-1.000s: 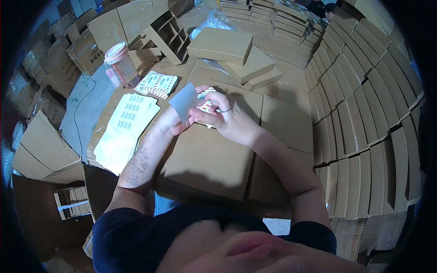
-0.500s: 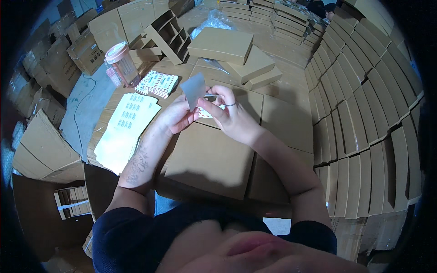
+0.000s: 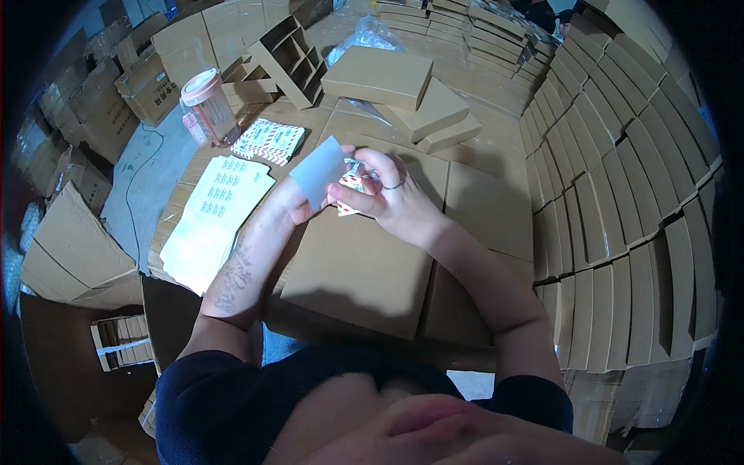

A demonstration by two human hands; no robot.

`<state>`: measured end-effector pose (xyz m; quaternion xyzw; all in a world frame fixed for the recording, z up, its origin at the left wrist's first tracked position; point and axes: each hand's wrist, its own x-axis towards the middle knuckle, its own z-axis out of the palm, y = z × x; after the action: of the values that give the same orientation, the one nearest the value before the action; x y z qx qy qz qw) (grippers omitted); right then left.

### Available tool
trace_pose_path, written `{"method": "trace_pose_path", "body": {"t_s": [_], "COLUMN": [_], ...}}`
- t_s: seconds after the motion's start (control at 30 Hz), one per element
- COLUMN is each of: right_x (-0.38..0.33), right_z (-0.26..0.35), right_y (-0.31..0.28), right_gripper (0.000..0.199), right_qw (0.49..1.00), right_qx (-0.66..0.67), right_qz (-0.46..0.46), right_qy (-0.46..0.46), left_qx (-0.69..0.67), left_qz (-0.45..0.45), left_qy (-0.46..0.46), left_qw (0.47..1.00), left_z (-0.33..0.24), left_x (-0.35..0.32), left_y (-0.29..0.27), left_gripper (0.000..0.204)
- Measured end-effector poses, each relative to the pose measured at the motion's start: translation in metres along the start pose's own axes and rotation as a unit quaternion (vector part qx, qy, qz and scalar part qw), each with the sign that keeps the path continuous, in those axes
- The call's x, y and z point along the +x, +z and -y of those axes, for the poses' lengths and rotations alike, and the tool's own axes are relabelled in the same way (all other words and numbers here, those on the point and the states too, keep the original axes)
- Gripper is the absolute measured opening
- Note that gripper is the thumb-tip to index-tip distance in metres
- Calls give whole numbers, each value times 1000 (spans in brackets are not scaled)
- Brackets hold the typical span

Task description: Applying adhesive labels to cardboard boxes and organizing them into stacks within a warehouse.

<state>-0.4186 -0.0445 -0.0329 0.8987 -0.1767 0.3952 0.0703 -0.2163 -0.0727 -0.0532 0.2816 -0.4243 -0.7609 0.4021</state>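
Both my hands meet above a closed brown cardboard box [image 3: 353, 267]. A thin pale rectangular sheet [image 3: 319, 172] stands tilted between them and covers much of my left hand [image 3: 297, 206]. The thumb of my right hand [image 3: 407, 203] presses on the sheet's lower right edge, with its fingers curled. In the gap between the right thumb and index finger shows a small red-and-white patterned card [image 3: 351, 186]. My left hand appears closed around this card from beneath, though its fingers are largely hidden.
White printed sheets [image 3: 209, 225] and striped-edged cards [image 3: 267, 142] lie to the left, beside a pink-lidded cup [image 3: 208, 108]. Flat brown boxes [image 3: 380, 75] and a divided cardboard tray [image 3: 288, 62] are farther back. Stacked boxes [image 3: 612, 194] wall the right side.
The pale sheet has turned more face-on and moved slightly down and left. More of the red-and-white card shows now. Both forearms are nearly still.
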Motion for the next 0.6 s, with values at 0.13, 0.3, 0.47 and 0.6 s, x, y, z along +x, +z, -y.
{"method": "trace_pose_path", "body": {"t_s": [0.13, 0.3, 0.47, 0.6], "right_x": [2, -7, -2, -7], "right_z": [3, 3, 3, -1], "right_y": [2, 2, 2, 7], "right_gripper": [75, 76, 77, 78], "right_qw": [1000, 999, 995, 998], "right_qx": [11, -46, -101, 10], "right_qz": [-7, 8, -22, -18], "right_qy": [9, 9, -7, 61], "left_qx": [-8, -108, -44, -10], "left_qz": [-39, 19, -8, -26], "left_qy": [14, 1, 7, 19], "left_qw": [999, 994, 999, 999], "left_z": [5, -6, 2, 14], "left_x": [4, -3, 1, 4], "left_y": [-7, 14, -2, 1], "left_gripper": [39, 54, 44, 35]}}
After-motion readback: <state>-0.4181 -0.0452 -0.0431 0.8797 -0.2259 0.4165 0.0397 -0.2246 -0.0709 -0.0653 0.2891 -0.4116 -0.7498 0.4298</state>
